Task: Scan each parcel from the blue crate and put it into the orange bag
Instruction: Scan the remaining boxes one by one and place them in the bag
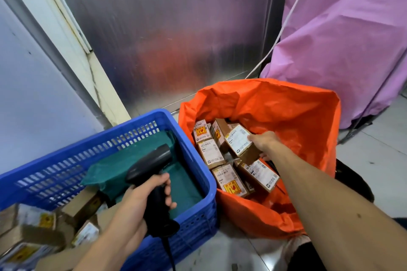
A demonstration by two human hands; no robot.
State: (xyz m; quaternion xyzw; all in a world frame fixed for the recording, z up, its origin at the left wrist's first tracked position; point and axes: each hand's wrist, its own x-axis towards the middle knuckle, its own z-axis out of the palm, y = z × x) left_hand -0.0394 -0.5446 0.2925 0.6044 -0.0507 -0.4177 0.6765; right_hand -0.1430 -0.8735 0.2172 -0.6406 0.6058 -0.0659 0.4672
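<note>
Our orange bag (286,112) stands open on the right, just beside the blue crate (204,182). Brown parcels (211,153) lie in both. Inside the bag, our right hand (264,142) grips one labelled parcel (239,141) above the others. Over the crate, our left hand (145,196) is wrapped round the black scanner (149,165).

Brushed metal panel (176,39) behind; pale wall (33,94) left; pink cloth (341,39) draped right; white cord (293,10) hanging; grey tiled floor (378,149).

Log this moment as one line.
left hand: grips barcode scanner over blue crate | right hand: holds cardboard parcel inside orange bag | crate: parcels remain
</note>
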